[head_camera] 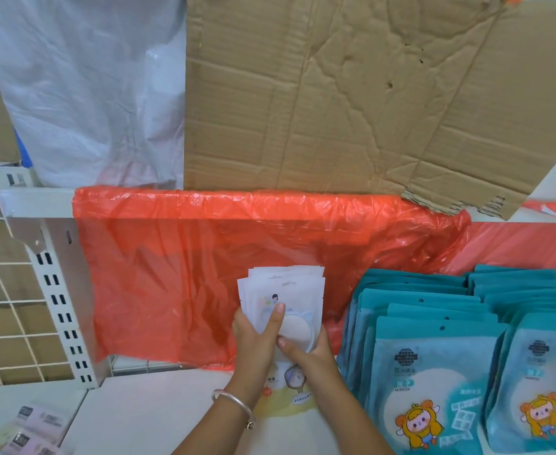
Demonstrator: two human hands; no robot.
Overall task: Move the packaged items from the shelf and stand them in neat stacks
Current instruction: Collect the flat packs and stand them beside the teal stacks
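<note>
Glossy white pouches (pixel 284 290), a flat fanned bundle, sit clamped in left hand (pixel 257 338) and right hand (pixel 311 354) fingers (pixel 278 311).

the word "mirror" is showing in pale capitals on the nearest teal packet (pixel 434 372) at the right, just under a light label whose two chinese characters are blurring out. a globe logo is sitting above, its lettering too small to read. print on the white packets (pixel 286 290) and the near-left pink packets (pixel 37 418) is reading as blur.
</note>
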